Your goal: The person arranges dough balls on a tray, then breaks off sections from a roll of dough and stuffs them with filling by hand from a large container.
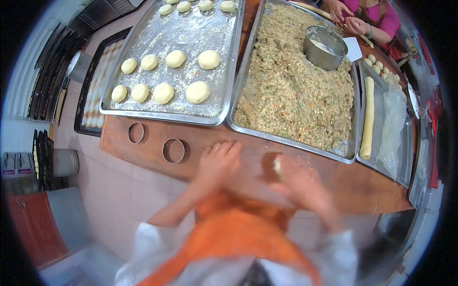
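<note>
On the wooden table, my left hand lies with its fingers stretched out over the near edge, holding nothing. My right hand is smeared by motion, with its fingers curled around a small pale piece of dough, most of which is hidden. Left of my hands, two thin metal rings rest on the wood. Beyond them a floured metal tray carries several round dough pieces. Straight ahead of my right hand is a second tray, heaped with a crumbly, rice-like filling.
A steel bowl sits in the filling beside a white scraper. Rightward, another tray holds a dough roll and clear plastic. At the far right, a co-worker's hands are near a long dough strip. Dark-rimmed tray stands left.
</note>
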The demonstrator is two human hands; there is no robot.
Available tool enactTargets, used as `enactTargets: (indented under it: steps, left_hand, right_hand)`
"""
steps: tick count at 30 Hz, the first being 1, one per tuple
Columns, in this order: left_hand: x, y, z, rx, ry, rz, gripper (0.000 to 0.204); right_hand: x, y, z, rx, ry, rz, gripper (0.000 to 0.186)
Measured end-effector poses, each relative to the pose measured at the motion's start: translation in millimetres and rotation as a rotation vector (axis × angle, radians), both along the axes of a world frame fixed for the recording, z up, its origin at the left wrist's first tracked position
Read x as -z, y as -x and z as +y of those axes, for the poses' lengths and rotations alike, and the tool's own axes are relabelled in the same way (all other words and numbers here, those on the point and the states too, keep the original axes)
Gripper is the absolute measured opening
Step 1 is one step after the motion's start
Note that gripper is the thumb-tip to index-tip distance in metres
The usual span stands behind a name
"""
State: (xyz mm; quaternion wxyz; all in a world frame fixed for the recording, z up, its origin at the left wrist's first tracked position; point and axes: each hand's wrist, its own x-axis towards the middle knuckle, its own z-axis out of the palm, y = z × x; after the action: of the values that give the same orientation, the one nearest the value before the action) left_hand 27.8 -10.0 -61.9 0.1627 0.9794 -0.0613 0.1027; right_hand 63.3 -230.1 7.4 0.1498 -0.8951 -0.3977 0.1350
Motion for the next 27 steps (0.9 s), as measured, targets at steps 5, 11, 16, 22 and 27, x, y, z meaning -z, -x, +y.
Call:
enactTargets:
  steps: [5,11,16,22,27]
  left_hand:
    - [3.0,2.3,12.5,0.138,-0.076,0.127,0.053]
    - [1.4,-6.1,10.7,0.241,-0.009,0.209,0.062]
    - [-2.7,-5.0,14.8,0.209,-0.002,0.249,0.065]
    - [-4.6,-9.8,9.7,0.242,0.029,0.199,0.063]
    - [-3.3,-10.4,11.4,0.250,0.029,0.202,0.060]
  right_hand:
    - [0.4,-62.5,-7.9,0.196,-0.077,-0.029,0.035]
    - [33.3,-115.6,10.9,0.112,-0.189,-0.248,0.036]
    - [16.7,-137.4,11.3,0.557,-0.774,0.796,0.032]
    - [39.0,-137.7,32.6,0.278,-0.345,0.119,0.035]
    - [50.4,-138.0,75.9,-0.270,-0.255,-0.268,0.040]
